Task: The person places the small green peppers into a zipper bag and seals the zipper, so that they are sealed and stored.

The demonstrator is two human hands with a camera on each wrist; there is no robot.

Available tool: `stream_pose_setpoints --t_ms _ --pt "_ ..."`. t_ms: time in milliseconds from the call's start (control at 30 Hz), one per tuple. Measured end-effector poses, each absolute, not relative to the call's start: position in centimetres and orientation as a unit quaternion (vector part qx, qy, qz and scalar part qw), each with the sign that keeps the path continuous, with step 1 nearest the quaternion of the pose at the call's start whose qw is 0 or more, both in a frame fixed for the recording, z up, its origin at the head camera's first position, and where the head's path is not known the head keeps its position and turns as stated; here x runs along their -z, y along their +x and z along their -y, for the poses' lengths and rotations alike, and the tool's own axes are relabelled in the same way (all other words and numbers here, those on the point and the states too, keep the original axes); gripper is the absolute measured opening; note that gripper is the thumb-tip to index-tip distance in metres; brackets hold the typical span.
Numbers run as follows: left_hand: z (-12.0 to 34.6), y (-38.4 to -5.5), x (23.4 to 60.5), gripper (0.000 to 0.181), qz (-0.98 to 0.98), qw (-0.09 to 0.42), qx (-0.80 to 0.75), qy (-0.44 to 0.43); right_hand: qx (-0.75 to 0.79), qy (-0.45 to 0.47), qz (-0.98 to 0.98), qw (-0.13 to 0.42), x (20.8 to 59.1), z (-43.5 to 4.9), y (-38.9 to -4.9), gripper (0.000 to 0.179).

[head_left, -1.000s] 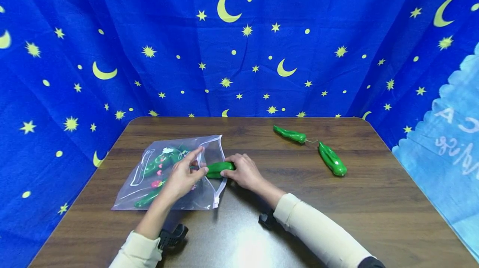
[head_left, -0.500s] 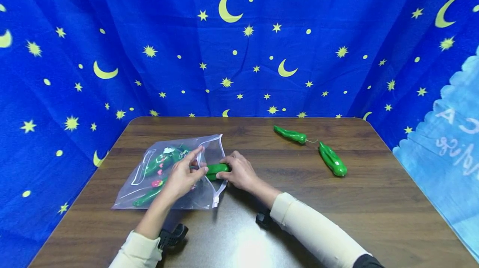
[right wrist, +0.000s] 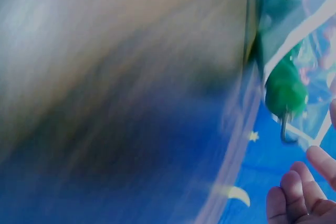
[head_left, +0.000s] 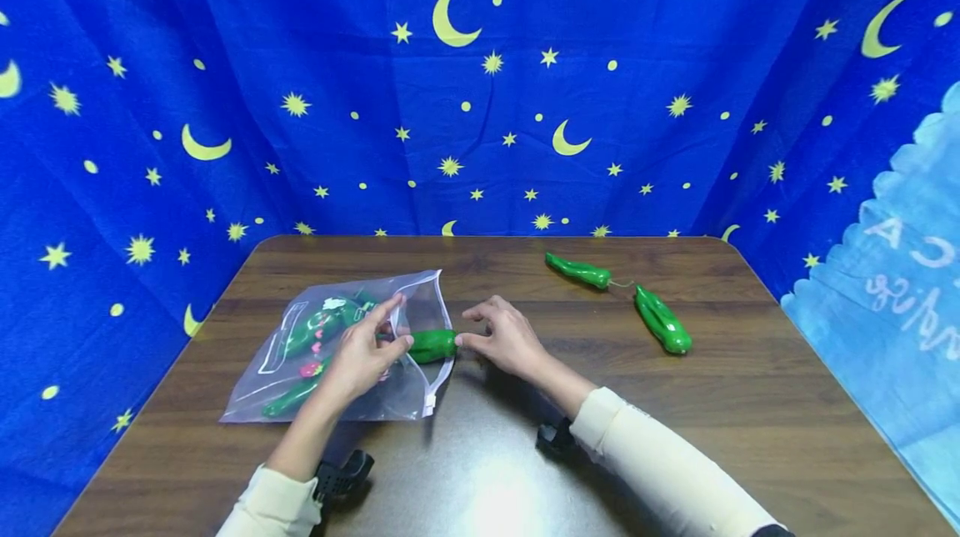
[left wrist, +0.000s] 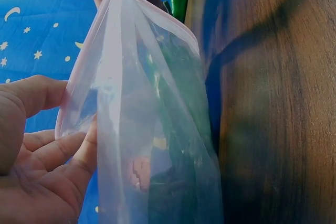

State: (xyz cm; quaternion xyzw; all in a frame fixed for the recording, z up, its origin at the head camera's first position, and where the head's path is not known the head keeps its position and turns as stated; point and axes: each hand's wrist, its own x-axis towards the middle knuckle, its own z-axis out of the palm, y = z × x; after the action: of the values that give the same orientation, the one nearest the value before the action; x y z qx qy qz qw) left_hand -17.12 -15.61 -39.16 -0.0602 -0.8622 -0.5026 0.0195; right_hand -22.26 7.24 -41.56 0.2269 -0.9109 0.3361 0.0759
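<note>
We've got the left grip [head_left: 363,358] fairly closed, pinching the lip of the bag [head_left: 405,399], with other peppers [head_left: 288,398] showing through the film around it. The pepper [head_left: 435,346] sits in the bag's mouth between both grips. Right grip [head_left: 510,341] is wide, holding nothing, thumb tip right by that pepper's end. Beyond it, we see two loose peppers [head_left: 662,322] on the counter [head_left: 750,404], then a curtain [head_left: 480,103].

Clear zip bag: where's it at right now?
In the head view, the clear zip bag is on the left half of the wooden table, its open mouth held by the left hand and facing the right hand.
</note>
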Motion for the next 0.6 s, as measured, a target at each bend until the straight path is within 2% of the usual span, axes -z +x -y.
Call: stream_pose_setpoints --t_ms 600 --pt "15.7 -17.2 39.3 0.063 0.862 0.019 0.503 -0.062 -0.306 0.112 0.937 0.124 42.0 -14.9 -27.4 0.041"
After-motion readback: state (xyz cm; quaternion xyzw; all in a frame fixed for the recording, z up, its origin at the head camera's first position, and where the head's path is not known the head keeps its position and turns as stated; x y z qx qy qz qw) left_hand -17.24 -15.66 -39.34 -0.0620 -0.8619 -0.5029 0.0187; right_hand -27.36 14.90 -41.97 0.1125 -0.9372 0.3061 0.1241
